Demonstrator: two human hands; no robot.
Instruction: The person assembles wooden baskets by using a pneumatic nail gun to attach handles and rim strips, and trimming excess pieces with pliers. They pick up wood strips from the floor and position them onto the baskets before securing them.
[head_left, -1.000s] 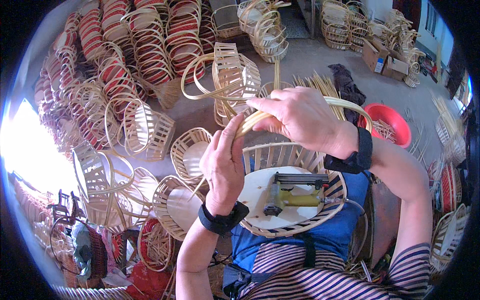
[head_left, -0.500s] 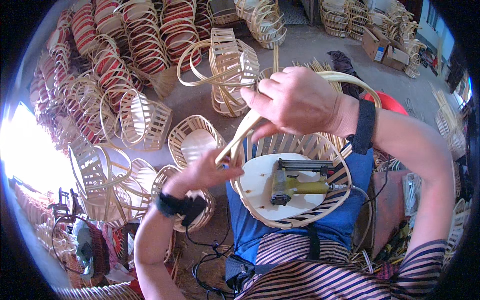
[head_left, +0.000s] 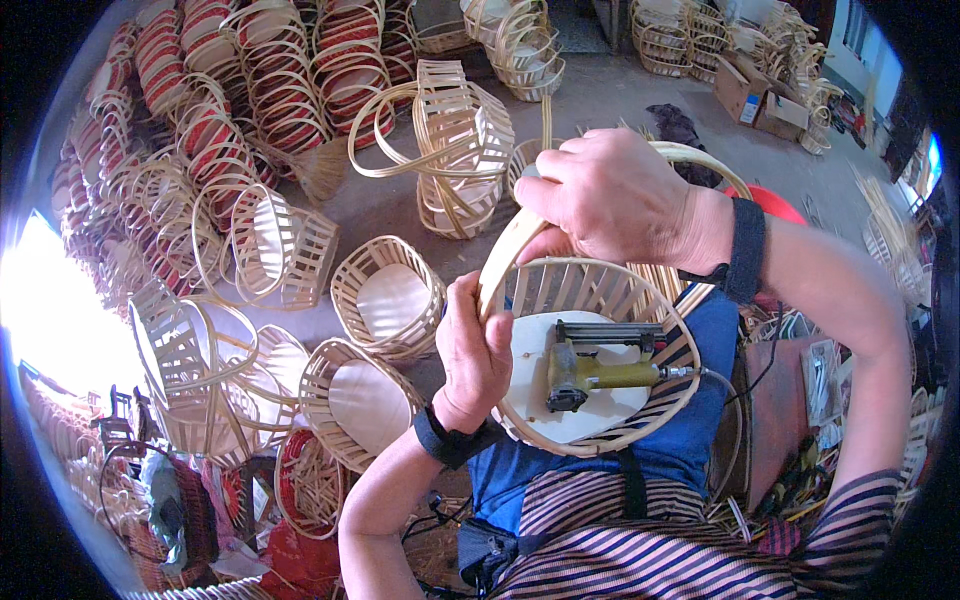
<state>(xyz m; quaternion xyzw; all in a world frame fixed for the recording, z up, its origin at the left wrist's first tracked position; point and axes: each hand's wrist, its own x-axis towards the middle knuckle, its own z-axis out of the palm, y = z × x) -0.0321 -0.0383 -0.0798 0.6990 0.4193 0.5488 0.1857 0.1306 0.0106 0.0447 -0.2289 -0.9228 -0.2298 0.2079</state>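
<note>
Baskets (head_left: 385,300) litter the floor (head_left: 620,100). On the lap, a basket (head_left: 600,350) holds a nailer (head_left: 590,375). Left hand (head_left: 475,350) grips its rim; right hand (head_left: 610,195) clasps the handle strip (head_left: 500,265), seemingly seating it for nailing.

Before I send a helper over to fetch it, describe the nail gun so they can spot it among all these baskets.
Look at the slatted bamboo basket on the person's lap, gripped at its rim by the left hand. On its pale wooden base lies the nail gun, yellow-green bodied with a dark magazine, a hose trailing from its right end. It is the only metal tool there; all else nearby is woven bamboo.
</note>
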